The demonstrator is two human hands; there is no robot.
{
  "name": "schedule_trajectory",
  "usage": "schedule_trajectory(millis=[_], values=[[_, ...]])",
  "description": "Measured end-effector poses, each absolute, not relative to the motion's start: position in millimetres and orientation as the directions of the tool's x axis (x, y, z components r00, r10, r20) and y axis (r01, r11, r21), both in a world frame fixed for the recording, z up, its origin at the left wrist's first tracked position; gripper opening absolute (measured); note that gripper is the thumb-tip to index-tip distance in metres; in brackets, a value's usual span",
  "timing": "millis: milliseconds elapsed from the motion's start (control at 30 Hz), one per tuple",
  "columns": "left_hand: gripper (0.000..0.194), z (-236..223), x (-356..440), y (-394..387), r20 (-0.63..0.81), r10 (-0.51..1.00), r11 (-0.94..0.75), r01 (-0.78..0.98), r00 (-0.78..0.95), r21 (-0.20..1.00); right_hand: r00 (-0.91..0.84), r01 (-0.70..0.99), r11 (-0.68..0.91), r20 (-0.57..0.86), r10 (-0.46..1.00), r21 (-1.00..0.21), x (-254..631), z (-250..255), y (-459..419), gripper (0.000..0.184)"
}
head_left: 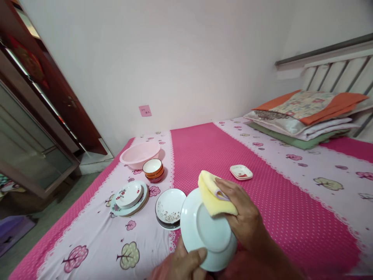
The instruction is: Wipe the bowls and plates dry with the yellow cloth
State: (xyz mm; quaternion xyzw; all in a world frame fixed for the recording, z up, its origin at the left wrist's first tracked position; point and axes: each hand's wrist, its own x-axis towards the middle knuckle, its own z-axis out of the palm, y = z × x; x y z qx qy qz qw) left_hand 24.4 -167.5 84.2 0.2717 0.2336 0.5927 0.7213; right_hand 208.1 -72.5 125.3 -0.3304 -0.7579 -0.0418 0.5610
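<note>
A white plate (214,229) is tilted up at the bottom middle, its underside with the foot ring facing me. My left hand (189,260) grips its lower left edge, thumb on the underside and fingers mostly hidden behind. In my right hand (241,210) is a folded yellow cloth (214,194), pressed against the plate's upper right rim. Just left of the held plate sits a stack of dark-rimmed plates (169,208) with a floral print. Farther left, small flowered plates (128,194) lie on larger plates (145,204).
Behind the stacks are orange bowls (154,168) and a pink basin (136,153). Small square dishes (241,172) lie right of centre on the pink patterned bedspread (198,146). Folded bedding (309,112) is piled at the right by a metal rail (323,49). A wall stands behind.
</note>
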Motion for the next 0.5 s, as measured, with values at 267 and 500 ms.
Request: schedule_trajectory(millis=[267,500], values=[[0.061,102,22,-148,0.161,0.967,0.114,-0.898,0.199,0.425,-0.11,0.591,0.718,0.845,0.523,-0.367,213,98,-109,0.043],[0.069,105,20,-132,0.357,0.887,0.169,-0.925,0.294,0.341,-0.191,0.589,0.78,0.902,0.387,-0.21,208,82,-133,0.041]])
